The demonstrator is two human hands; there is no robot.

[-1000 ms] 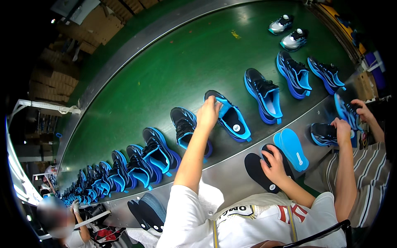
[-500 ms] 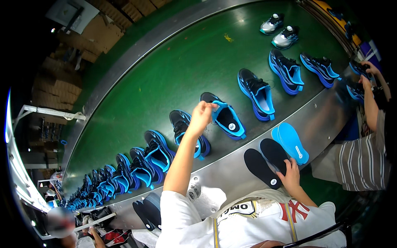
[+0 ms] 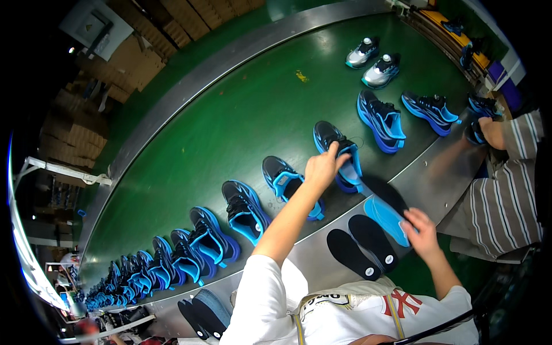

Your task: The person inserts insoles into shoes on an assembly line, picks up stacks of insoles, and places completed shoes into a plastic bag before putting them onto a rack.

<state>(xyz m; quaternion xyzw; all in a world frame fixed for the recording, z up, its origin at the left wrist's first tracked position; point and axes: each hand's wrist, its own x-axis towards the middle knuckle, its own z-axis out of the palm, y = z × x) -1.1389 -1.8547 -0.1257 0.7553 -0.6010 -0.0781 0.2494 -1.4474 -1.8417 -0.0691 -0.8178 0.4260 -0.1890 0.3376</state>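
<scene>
My left hand (image 3: 322, 171) reaches over a black and blue sneaker (image 3: 329, 133) on the green surface. Its thumb and a finger are apart by the shoe's tongue and opening. Between my right hand (image 3: 422, 231) and that shoe's heel, a black insole (image 3: 386, 192), blurred by motion, is held up at its end in my right fingers. Beneath it a bright blue insole (image 3: 384, 221) lies on the metal edge. Two black insoles (image 3: 372, 244) with small round white labels rest closer to me. Left of my forearm stands another sneaker (image 3: 276, 168) with its tongue pulled open.
Several matching sneakers (image 3: 210, 236) run in a row to the far left. Two silver shoes (image 3: 380, 72) stand at the far right. More insoles (image 3: 201, 313) lie on the metal edge (image 3: 437, 178) at lower left. A co-worker in a striped garment (image 3: 497, 201) handles shoes on the right.
My left hand has left one sneaker's tongue and moved right to the neighbouring shoe. My right hand has lifted an insole from the blue pair. The shoes appear lower and further left in view.
</scene>
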